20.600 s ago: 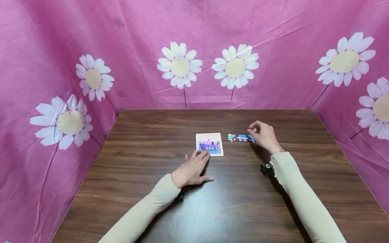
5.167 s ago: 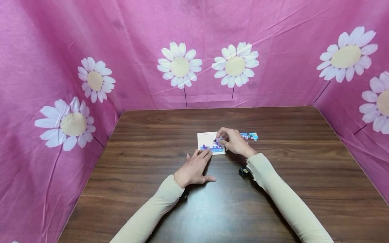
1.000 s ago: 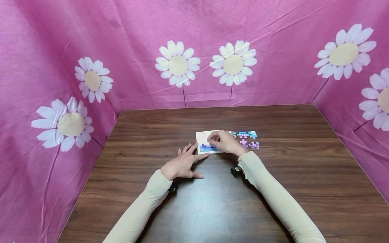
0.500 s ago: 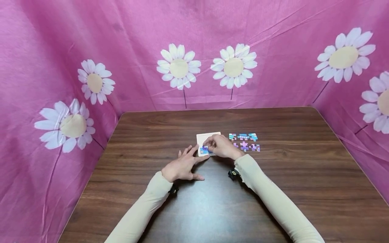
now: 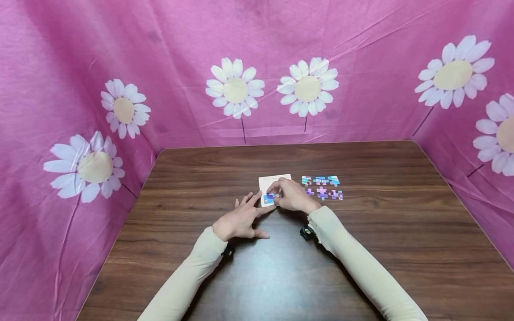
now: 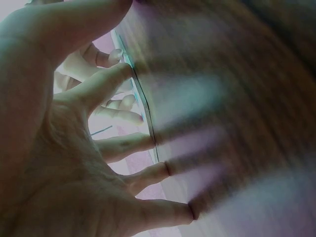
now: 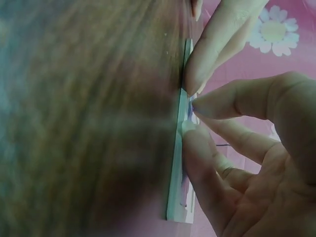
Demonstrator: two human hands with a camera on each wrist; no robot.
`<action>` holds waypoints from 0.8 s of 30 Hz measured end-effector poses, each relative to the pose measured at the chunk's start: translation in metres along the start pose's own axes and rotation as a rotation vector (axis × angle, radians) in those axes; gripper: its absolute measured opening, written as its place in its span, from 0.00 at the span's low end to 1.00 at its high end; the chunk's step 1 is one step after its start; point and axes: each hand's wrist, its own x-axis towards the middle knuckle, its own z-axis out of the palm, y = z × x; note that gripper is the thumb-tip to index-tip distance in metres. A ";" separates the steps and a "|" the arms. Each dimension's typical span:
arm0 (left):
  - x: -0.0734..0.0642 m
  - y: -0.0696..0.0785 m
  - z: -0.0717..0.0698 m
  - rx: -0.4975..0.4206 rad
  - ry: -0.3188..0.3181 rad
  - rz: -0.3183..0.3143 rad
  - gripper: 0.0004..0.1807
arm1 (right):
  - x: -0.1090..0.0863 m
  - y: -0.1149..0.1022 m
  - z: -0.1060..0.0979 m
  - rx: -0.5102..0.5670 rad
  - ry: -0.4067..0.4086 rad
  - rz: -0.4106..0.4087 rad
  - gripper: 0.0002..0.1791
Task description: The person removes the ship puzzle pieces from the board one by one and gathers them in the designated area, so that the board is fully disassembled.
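Note:
A small white jigsaw tray [image 5: 265,181] lies on the table, its far part bare, with blue and purple picture pieces [image 5: 268,200] along its near side. My right hand [image 5: 294,196] reaches over the tray from the right. In the right wrist view its thumb and forefinger close on a purple-blue jigsaw piece [image 7: 189,109] at the tray, mostly hidden by the fingertips. My left hand [image 5: 241,220] lies with fingers spread. Its fingertips touch the table and the tray's near left corner; in the left wrist view they line the tray edge [image 6: 144,101].
Right of the tray lie loose jigsaw pieces in two rows, a far blue row [image 5: 321,180] and a near purple row [image 5: 322,192]. The brown wooden table [image 5: 192,178] is bounded by a pink flowered curtain [image 5: 273,35] at the back and sides.
Since the oldest frame, purple pieces have left the tray and form a second row at right. In the last second my right hand moved left and nearer across the tray. My left hand stayed.

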 end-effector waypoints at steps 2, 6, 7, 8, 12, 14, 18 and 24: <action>0.000 0.000 -0.001 0.000 0.004 -0.005 0.48 | 0.000 0.000 -0.001 -0.007 0.005 -0.010 0.19; 0.000 0.000 -0.003 0.004 0.006 -0.009 0.48 | 0.001 -0.001 -0.003 -0.008 0.007 -0.021 0.20; 0.000 0.000 -0.003 0.004 0.005 -0.009 0.48 | 0.002 -0.001 -0.003 -0.004 0.009 -0.025 0.20; 0.000 0.000 -0.004 0.005 0.003 -0.009 0.48 | 0.002 -0.001 -0.003 0.001 0.010 -0.028 0.20; -0.001 0.001 -0.004 0.005 0.004 -0.006 0.48 | 0.001 -0.003 -0.005 0.040 0.009 -0.032 0.21; -0.001 0.001 -0.003 0.007 0.001 -0.007 0.48 | 0.000 -0.004 -0.005 0.070 0.004 -0.024 0.20; -0.002 0.002 -0.001 0.000 -0.008 -0.016 0.48 | 0.001 -0.008 -0.003 0.155 -0.014 -0.019 0.14; -0.002 0.002 -0.001 -0.006 -0.007 -0.014 0.48 | 0.003 -0.010 0.000 0.217 0.000 -0.004 0.08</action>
